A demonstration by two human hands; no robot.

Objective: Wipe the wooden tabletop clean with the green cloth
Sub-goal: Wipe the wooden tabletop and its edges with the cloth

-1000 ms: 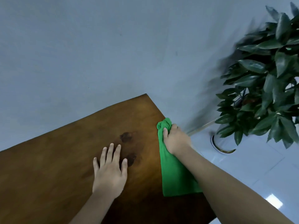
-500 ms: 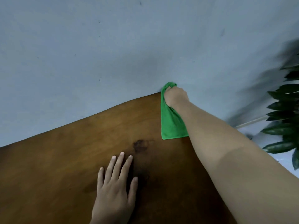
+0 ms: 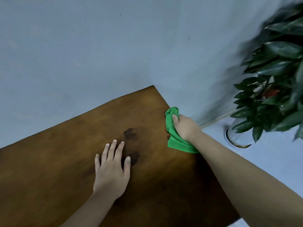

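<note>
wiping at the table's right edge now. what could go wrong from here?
1. The green cloth sits right at the right edge of the tabletop; the right hand could sweep it off.
2. The dark marks by the flat left hand lie away from the cloth and may get missed.

— What is the right hand [image 3: 184, 126] doing?
— It is closed in a grip around the bunched top of the green cloth [image 3: 174, 136], at the right edge of the wooden worktop [image 3: 65, 161]. The loose end of the cloth lies flat on the wood, partly under the forearm.
— And the left hand [image 3: 111, 172]?
— It lies flat on the worktop, palm down, fingers [image 3: 118, 150] slightly spread and pointing toward the wall [image 3: 98, 46].
— Any marks on the wood?
— Two dark patches: one beyond the fingertips [image 3: 130, 132], one just beside the thumb [image 3: 134, 158].
— What lies past the worktop?
— A plain grey wall, and to the right a leafy plant [image 3: 275, 79] in a pale pot [image 3: 239, 136] on the floor, its leaves blurred.
</note>
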